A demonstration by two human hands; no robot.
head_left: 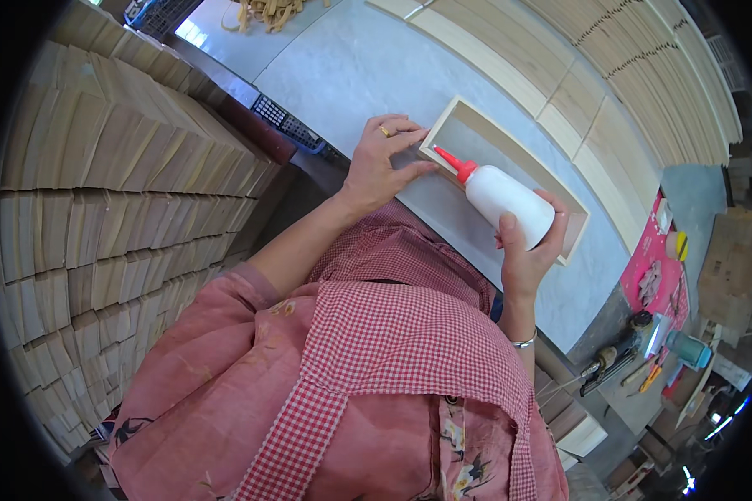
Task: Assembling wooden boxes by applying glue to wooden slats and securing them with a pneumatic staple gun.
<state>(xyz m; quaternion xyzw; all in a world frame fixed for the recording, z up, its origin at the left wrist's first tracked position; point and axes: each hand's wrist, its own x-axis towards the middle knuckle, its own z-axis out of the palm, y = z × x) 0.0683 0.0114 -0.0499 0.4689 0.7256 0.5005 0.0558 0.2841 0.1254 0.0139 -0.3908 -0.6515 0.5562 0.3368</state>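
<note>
Wooden box frame (510, 159) lies open and empty on the pale desk (351, 67). Left hand (380, 163) presses flat, fingers spread, on its near corner. Right hand (526, 246) grips a white glue bottle (501, 196), red nozzle touching the frame's edge.

The white squeeze bottle (510, 204) looks like smooth, faintly glossy plastic with a bright red plastic nozzle, and the open rectangular frame (560, 196) it points into is pale, bare wood — matt and unvarnished. That frame lies on a light grey tabletop (351, 67) with a smooth, slightly shiny, marbled finish, while the stacked thin boards (100, 209) at the side show raw, dull wood with rough edges. The red-and-white checked apron (393, 326) is soft matt cloth — woven, not shiny.
</note>
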